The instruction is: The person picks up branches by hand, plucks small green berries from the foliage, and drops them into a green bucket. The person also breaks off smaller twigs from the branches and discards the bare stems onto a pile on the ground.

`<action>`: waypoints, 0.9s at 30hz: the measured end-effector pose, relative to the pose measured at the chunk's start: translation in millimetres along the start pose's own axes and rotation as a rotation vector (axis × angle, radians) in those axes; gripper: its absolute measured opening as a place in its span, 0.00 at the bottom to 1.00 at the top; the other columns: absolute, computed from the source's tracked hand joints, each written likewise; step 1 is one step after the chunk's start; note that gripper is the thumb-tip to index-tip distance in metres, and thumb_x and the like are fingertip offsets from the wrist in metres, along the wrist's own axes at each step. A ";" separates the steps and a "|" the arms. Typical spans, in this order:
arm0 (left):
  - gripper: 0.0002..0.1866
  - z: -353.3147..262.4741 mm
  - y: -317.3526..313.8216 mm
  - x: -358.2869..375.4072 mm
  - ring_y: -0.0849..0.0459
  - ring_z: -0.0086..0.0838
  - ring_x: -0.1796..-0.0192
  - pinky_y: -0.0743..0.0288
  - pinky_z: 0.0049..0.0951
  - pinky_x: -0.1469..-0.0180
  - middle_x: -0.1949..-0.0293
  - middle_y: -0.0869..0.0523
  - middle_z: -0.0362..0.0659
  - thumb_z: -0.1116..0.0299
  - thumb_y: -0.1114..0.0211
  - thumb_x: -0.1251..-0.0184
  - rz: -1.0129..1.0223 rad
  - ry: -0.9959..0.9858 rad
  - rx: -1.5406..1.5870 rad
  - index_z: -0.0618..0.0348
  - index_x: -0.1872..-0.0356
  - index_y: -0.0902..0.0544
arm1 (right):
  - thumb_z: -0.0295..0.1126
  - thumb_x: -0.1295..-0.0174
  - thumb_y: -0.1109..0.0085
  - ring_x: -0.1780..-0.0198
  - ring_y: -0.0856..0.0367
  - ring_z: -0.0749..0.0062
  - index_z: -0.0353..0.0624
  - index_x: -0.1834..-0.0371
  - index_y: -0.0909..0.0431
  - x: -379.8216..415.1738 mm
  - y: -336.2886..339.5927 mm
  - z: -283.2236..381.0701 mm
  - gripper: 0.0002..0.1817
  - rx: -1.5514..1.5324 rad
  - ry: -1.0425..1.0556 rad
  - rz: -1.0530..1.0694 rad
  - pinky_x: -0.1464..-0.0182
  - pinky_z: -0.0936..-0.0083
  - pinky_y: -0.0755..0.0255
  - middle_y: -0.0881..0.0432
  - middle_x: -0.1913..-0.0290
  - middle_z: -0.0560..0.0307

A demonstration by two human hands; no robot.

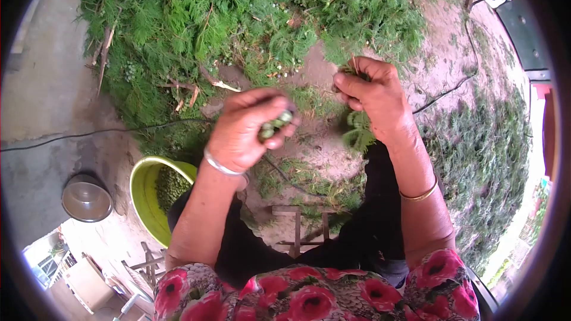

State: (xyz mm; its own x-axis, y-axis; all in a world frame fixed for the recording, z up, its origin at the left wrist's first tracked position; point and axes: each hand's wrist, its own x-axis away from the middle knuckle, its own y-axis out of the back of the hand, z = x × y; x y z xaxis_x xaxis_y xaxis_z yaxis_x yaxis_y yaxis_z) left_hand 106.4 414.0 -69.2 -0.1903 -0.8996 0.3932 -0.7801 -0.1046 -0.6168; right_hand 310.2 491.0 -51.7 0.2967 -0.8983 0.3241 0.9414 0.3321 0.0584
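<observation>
Nearest us is a flowered shirt (312,301), red blooms on grey, its sleeves leading out to both forearms. We see the left hand (253,128) half curled, palm turned inward, grasping several round green cones (276,125) between its bent fingers; motion blurs the fingertips. A silver bangle (223,163) rings that wrist. The right hand (377,92) is apart from it, closed more tightly, pinching a green sprig (358,131) whose leafy end hangs below the fingers; we cannot tell exactly what sits at the fingertips. A gold bangle (419,193) circles this forearm.

Around the hands, at far left, we find a round bowl (87,199) on the ground. Beside it stands a yellow-green bucket (139,196) with many green cones inside, its right side partly hidden from us by the left forearm and a dark trouser leg. Beyond the hands spreads a pile of leafy branches (202,18). Between the knees we see part of a wooden frame (297,226). On our right, a dark cable (449,91) crosses the bare ground, near a duller heap of foliage (482,166).
</observation>
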 end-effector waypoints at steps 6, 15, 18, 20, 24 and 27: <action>0.06 -66.8 86.9 65.1 0.22 0.29 0.71 0.32 0.18 0.81 0.69 0.20 0.50 0.71 0.40 0.37 -0.469 -0.235 -0.029 0.65 0.65 0.23 | 0.26 0.48 0.44 0.70 0.20 0.54 0.28 0.73 0.26 14.3 -6.8 -18.1 0.09 0.616 0.156 0.122 0.63 0.64 0.28 0.23 0.75 0.36; 0.23 9.0 257.3 273.5 0.18 0.43 0.56 0.20 0.37 0.56 0.54 0.19 0.52 0.70 0.32 0.47 -0.813 0.191 -1.143 0.64 0.49 0.23 | 0.29 0.48 0.41 0.71 0.24 0.58 0.28 0.73 0.27 16.7 1.7 -6.4 0.11 0.621 0.158 0.100 0.65 0.67 0.31 0.26 0.76 0.39; 0.26 8.8 278.3 269.8 0.22 0.48 0.48 0.25 0.40 0.47 0.49 0.20 0.55 0.68 0.31 0.49 -0.675 0.332 -1.929 0.64 0.46 0.25 | 0.27 0.48 0.41 0.72 0.24 0.59 0.29 0.74 0.27 18.9 2.1 -11.0 0.10 0.665 0.163 0.020 0.66 0.66 0.32 0.27 0.76 0.39; 0.27 -14.8 245.6 214.4 0.23 0.49 0.47 0.28 0.39 0.44 0.48 0.21 0.56 0.66 0.31 0.49 -0.673 0.390 -1.794 0.64 0.46 0.25 | 0.26 0.50 0.45 0.66 0.23 0.37 0.28 0.75 0.28 22.0 -2.5 -13.0 0.08 0.662 0.218 0.133 0.61 0.58 0.28 0.24 0.72 0.33; 0.27 -32.8 185.0 75.0 0.25 0.49 0.44 0.32 0.39 0.42 0.47 0.23 0.59 0.64 0.32 0.48 -0.474 0.395 -1.776 0.67 0.47 0.25 | 0.26 0.50 0.46 0.65 0.23 0.37 0.29 0.75 0.29 32.4 -16.4 -9.4 0.08 0.563 0.160 0.306 0.60 0.56 0.28 0.25 0.73 0.33; 0.25 -12.8 160.6 -26.7 0.26 0.51 0.44 0.32 0.41 0.42 0.48 0.23 0.59 0.68 0.33 0.49 -0.132 0.256 -1.835 0.68 0.49 0.25 | 0.27 0.48 0.40 0.70 0.23 0.46 0.33 0.73 0.26 34.5 -17.7 -19.6 0.08 0.496 0.197 0.299 0.66 0.61 0.31 0.25 0.77 0.42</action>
State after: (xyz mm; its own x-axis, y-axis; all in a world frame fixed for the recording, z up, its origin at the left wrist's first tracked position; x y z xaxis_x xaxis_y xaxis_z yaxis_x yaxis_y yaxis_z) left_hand -21.5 426.6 -170.0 -0.0204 -0.8285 0.5596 -0.3503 0.5302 0.7722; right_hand 306.9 448.6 -60.0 0.6051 -0.7661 0.2165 0.6403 0.6299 0.4396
